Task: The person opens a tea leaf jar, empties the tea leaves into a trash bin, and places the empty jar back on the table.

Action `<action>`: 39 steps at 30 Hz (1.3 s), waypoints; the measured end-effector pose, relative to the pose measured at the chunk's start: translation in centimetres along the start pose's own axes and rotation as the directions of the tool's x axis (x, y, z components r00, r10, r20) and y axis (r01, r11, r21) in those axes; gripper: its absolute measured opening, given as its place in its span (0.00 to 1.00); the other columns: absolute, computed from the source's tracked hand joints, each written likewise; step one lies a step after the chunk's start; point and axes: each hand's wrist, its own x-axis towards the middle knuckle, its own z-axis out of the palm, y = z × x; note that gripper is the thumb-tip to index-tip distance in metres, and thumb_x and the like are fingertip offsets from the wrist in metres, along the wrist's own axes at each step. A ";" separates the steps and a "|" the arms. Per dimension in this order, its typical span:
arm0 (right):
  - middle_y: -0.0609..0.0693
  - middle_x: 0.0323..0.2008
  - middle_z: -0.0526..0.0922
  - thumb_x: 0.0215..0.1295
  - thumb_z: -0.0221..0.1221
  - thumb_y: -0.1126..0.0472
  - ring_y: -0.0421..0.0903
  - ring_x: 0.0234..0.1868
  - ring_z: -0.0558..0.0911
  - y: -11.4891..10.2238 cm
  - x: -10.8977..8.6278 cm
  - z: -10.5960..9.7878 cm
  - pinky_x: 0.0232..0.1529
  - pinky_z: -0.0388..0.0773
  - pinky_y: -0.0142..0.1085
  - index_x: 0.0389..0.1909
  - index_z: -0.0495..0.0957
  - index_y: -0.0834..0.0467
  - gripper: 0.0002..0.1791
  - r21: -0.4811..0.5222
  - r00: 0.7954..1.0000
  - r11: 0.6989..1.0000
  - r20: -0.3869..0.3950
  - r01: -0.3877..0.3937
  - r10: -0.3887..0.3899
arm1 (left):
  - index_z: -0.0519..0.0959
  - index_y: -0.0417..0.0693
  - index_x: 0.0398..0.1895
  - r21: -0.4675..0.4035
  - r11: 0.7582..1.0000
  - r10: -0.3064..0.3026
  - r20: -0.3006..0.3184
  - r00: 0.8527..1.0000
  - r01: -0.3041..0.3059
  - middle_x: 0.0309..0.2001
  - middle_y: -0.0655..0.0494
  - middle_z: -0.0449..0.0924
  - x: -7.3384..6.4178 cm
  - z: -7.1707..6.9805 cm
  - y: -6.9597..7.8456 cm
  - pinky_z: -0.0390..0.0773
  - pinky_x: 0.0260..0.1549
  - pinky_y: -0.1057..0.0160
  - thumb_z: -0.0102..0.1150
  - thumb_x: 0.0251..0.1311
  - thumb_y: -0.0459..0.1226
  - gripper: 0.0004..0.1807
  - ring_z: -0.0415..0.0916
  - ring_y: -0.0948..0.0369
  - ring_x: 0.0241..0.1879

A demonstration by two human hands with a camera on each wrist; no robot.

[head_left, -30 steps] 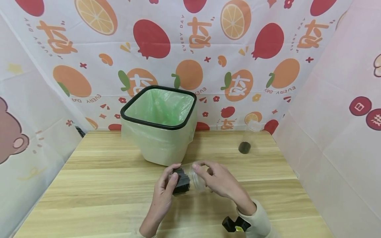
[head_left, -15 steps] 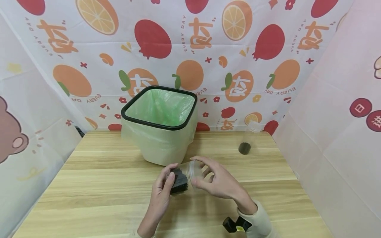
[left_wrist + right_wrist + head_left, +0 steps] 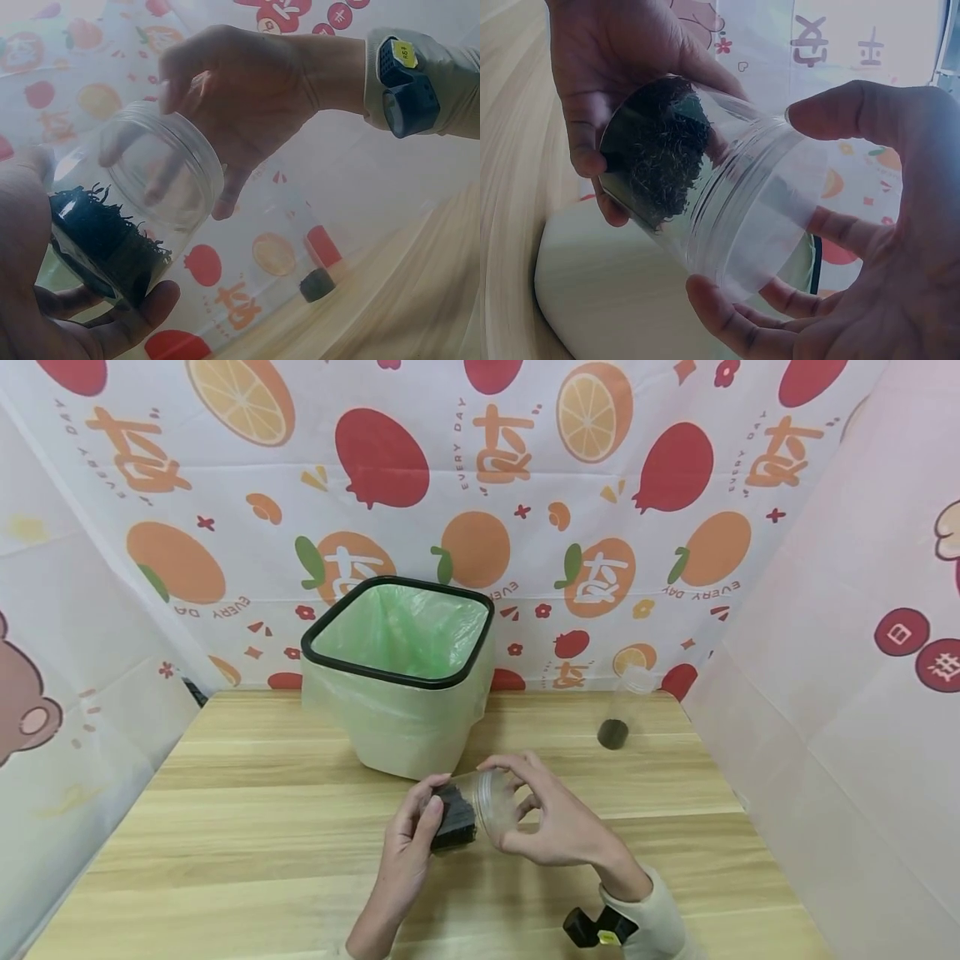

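Observation:
In the head view my left hand (image 3: 408, 839) grips the base end of a clear jar (image 3: 467, 789), which lies tilted on its side above the table. Dark, thin, curled shreds that look like loose tea leaves (image 3: 664, 150) are packed at that end. On the other end sits a translucent screw lid (image 3: 769, 217). My right hand (image 3: 558, 822) holds the lid by its rim, thumb on one side and fingertips on the other, with a gap behind it to the palm. The lid is still seated on the jar in both wrist views.
A cream trash bin (image 3: 412, 735) with a black rim and a green liner stands just behind the hands. Towards the back right corner of the wooden table (image 3: 225, 827) is a second clear jar (image 3: 626, 706) with dark contents. Printed cloths hang on three sides.
My right hand has shifted its hold on the lid: the thumb has moved down to the near side and the fingers spread wider round the rim. The left hand barely moves.

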 end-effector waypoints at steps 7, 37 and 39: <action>0.50 0.58 0.69 0.42 0.66 0.67 0.48 0.57 0.72 0.1 -0.1 0.1 0.46 0.84 0.38 0.68 0.68 0.46 0.46 -0.030 0.993 0.992 0.000 0.121 -0.121 | 0.70 0.49 0.69 0.007 1.000 -0.013 -0.013 1.000 0.013 0.70 0.54 0.70 -0.2 -0.1 0.1 0.70 0.58 0.77 0.40 0.81 0.39 0.19 0.70 0.71 0.63; 0.48 0.63 0.65 0.38 0.65 0.72 0.44 0.63 0.68 1.4 -1.2 -1.9 0.53 0.76 0.42 0.63 0.70 0.45 0.45 -0.136 0.981 0.977 -0.074 0.167 -0.178 | 0.61 0.40 0.73 -0.210 0.970 -0.112 0.060 0.992 0.122 0.65 0.49 0.69 -0.9 -1.1 -0.2 0.87 0.45 0.62 0.38 0.82 0.44 0.25 0.80 0.63 0.52; 0.47 0.64 0.65 0.38 0.66 0.72 0.43 0.63 0.68 1.5 -1.4 -2.3 0.54 0.76 0.44 0.63 0.69 0.44 0.45 -0.135 0.984 0.980 -0.086 0.145 -0.157 | 0.60 0.41 0.73 -0.225 0.964 -0.128 0.070 0.989 0.141 0.67 0.52 0.69 -0.9 -1.2 -0.3 0.87 0.45 0.61 0.39 0.81 0.44 0.24 0.80 0.63 0.53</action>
